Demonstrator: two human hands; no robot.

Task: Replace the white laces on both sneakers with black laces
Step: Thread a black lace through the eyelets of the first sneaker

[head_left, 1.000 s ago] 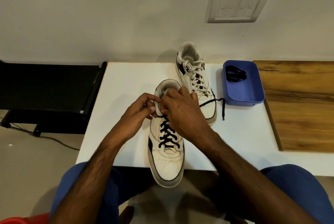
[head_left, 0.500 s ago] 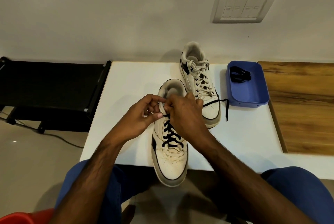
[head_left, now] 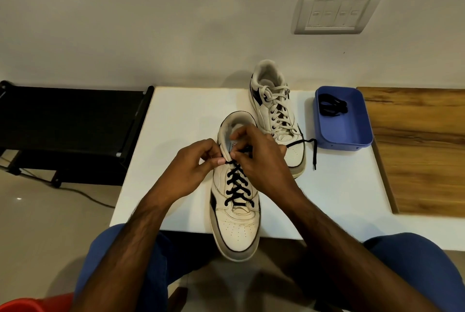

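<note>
black lace nearly up to the collar on sneaker one, sneaker two untouched

black lace [head_left: 236,187] is crossed through most eyelets of the near sneaker [head_left: 235,211], which sits toe toward the person and overhangs the front edge of the white table [head_left: 181,120], probably so the top eyelets fall right under both hands. left hand [head_left: 191,168] has its fingers curled, thumb and forefinger pinching the collar edge and lace at the top left eyelet; looks like it steadies the upper. right hand [head_left: 259,160] is curled over the tongue, fingertips pinching the lace by the top eyelets; exact hold is partly hidden. one free lace end [head_left: 310,150] trails right across the table, past the toe of the far sneaker.

far sneaker [head_left: 275,115] stands behind, just touching or beside the near one, white laces [head_left: 276,105] all in. spare black lace [head_left: 332,108] lies bundled in the blue tray [head_left: 352,135] at the right, kept out of the way till needed.

count: 2 sneakers, 2 black laces, 1 white lace set visible, 1 tray. judgement: roughly a third to half done.
</note>
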